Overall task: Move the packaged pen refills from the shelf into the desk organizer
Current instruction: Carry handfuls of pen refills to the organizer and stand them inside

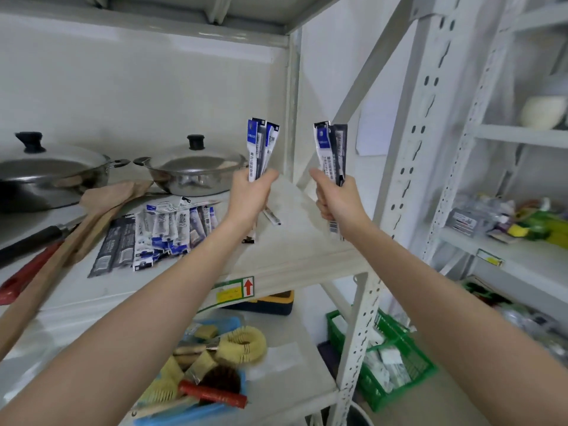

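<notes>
My left hand [250,196] is closed around a bunch of packaged pen refills [261,147], held upright above the white shelf [295,250]. To its right, my right hand [336,199] grips a second upright bunch of refill packets [332,147]. Both bunches are long, narrow packets in blue, white and black. A pile of several more refill packets [166,232] lies flat on the shelf, left of my left forearm. No desk organizer is in view.
Two lidded steel pans [193,170] [46,173] stand at the back of the shelf, with wooden and red handles [46,256] at left. A blue bin of brushes [209,373] sits on the lower shelf. Perforated uprights [408,179] and a green crate [396,364] are at right.
</notes>
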